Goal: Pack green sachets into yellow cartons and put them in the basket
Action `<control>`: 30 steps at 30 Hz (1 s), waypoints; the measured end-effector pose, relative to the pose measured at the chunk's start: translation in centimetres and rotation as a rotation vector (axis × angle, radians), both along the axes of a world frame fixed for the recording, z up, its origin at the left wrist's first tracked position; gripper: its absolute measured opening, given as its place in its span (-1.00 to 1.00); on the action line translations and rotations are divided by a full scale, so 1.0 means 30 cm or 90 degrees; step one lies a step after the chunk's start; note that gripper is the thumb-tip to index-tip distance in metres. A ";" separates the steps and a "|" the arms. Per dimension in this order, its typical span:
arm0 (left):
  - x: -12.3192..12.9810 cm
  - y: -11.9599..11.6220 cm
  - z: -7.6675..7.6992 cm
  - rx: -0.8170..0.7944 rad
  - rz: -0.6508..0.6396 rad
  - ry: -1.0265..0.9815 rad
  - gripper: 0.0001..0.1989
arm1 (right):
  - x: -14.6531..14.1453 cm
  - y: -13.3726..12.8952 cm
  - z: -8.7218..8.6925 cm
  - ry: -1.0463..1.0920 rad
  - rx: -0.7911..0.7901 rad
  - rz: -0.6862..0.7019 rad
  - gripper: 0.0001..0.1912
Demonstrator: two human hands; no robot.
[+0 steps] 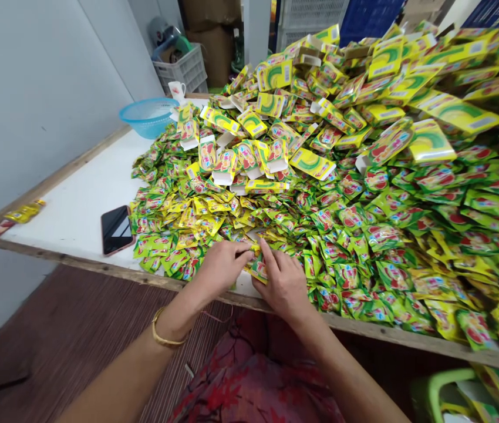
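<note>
At the front edge of the table, a small yellow-green carton with a red fruit print lies between my two hands. My left hand pinches its upper left end, with thumb and fingers close together. On the other side, my right hand grips the carton, its index finger stretched along the top end. Part of the carton is hidden by the fingers. Around both hands lie many small green sachets with red fruit prints, and yellow sachets just beyond the left hand.
Behind the sachets rises a heap of cartons, many with open flaps. A phone lies at the left, with a blue basket and a white cup farther back. A wooden rim edges the table. A green-handled container stands below right.
</note>
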State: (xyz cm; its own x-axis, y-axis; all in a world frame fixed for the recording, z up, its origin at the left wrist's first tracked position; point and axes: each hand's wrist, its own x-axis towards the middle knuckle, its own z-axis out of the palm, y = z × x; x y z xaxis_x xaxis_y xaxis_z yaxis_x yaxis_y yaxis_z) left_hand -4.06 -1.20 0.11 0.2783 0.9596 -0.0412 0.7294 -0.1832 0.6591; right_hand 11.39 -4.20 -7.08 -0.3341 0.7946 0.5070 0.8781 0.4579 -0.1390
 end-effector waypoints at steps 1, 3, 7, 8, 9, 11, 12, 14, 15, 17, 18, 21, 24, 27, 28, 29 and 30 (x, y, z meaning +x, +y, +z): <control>0.000 -0.004 -0.005 0.004 0.031 -0.016 -0.81 | 0.000 0.000 0.001 -0.001 0.003 0.003 -0.23; 0.008 -0.013 -0.019 0.025 0.075 -0.040 -0.85 | 0.002 0.000 0.001 -0.002 0.009 0.005 -0.23; 0.028 -0.019 -0.031 -0.041 0.039 -0.086 -0.72 | 0.007 -0.002 0.000 0.008 0.018 -0.002 -0.24; 0.029 -0.019 -0.029 -0.095 0.019 -0.110 -0.71 | 0.008 -0.003 0.001 0.009 0.016 -0.002 -0.23; 0.027 -0.020 -0.024 -0.152 0.001 -0.133 -0.72 | 0.008 -0.003 0.002 0.007 0.014 0.002 -0.22; 0.017 -0.025 -0.015 -0.240 -0.027 -0.158 -0.74 | 0.007 -0.005 0.006 -0.005 0.009 0.014 -0.21; 0.011 -0.029 -0.012 -0.264 -0.033 -0.163 -0.75 | 0.007 -0.006 0.007 -0.013 0.008 0.021 -0.21; 0.003 -0.038 -0.015 -0.302 -0.040 -0.178 -0.78 | 0.007 -0.008 0.009 -0.021 0.009 0.032 -0.24; 0.002 -0.043 -0.021 -0.328 -0.046 -0.196 -0.79 | 0.007 -0.009 0.010 -0.019 0.010 0.036 -0.25; 0.005 -0.051 -0.042 -0.393 -0.052 -0.254 -0.82 | 0.010 -0.009 0.008 -0.017 0.009 0.050 -0.29; 0.009 -0.055 -0.052 -0.425 -0.047 -0.286 -0.82 | 0.011 -0.009 0.007 -0.019 0.008 0.059 -0.31; 0.021 -0.071 -0.054 -0.487 -0.029 -0.358 -0.78 | 0.011 -0.002 0.006 -0.032 0.007 0.085 -0.34; 0.010 -0.078 0.000 -0.481 -0.057 -0.363 -0.68 | 0.011 0.001 0.011 0.011 0.037 0.090 -0.34; -0.049 -0.043 0.048 -0.288 0.045 -0.247 -0.62 | 0.039 -0.028 0.022 0.058 0.062 0.043 -0.36; -0.077 -0.020 0.048 -0.174 0.098 -0.172 -0.63 | 0.064 -0.050 0.025 0.067 0.062 0.017 -0.36; -0.106 0.007 0.037 -0.047 0.143 -0.081 -0.65 | 0.099 -0.077 0.028 0.074 0.060 -0.014 -0.35; -0.134 0.037 0.017 0.066 0.157 0.020 -0.67 | 0.144 -0.110 0.031 0.078 0.056 -0.050 -0.34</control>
State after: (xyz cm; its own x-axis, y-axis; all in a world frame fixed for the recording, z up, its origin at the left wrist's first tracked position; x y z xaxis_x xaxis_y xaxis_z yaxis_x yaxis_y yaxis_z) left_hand -8.08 -0.11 0.61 0.0352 0.9978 0.0560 0.7806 -0.0624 0.6220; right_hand 15.72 -7.51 -6.14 -0.2051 0.7663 0.6089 0.8905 0.4043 -0.2089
